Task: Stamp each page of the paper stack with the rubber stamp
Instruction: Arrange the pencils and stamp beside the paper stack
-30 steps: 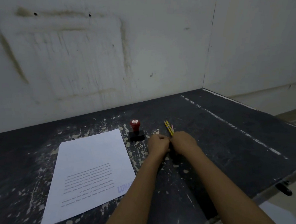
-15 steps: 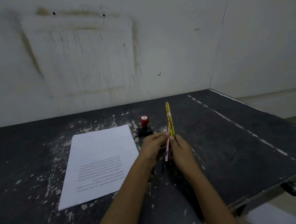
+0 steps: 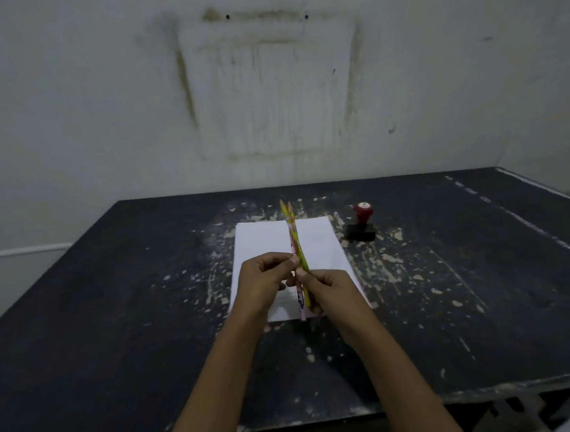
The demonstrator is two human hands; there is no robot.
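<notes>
- head view: a bundle of thin yellow and pink pencils (image 3: 294, 238) is held above the middle of the white paper stack (image 3: 261, 240). their long axis runs away from the person, with the sharpened tips at the far end.
- the left-hand grip (image 3: 264, 279) pinches the pencils near mid-length between thumb and fingertips. the right-hand grip (image 3: 331, 289) has its fingers curled round the lower part, just beside the left, and the two nearly touch.
- the paper stack lies flat on the black counter with chipped paint (image 3: 116, 309), under both hands, its long axis pointing away from the person.
- the rubber stamp with a red knob and black base (image 3: 361, 222) stands upright on the counter, just beyond the stack's far right corner. nothing touches it.
- from the grips, the stamp lies ahead and to the right, so the right-hand grip is the nearer one.
- judgement: stamping has not begun. the pencils probably need setting aside first, then the right hand can reach forward and right to take the knob from above.
</notes>
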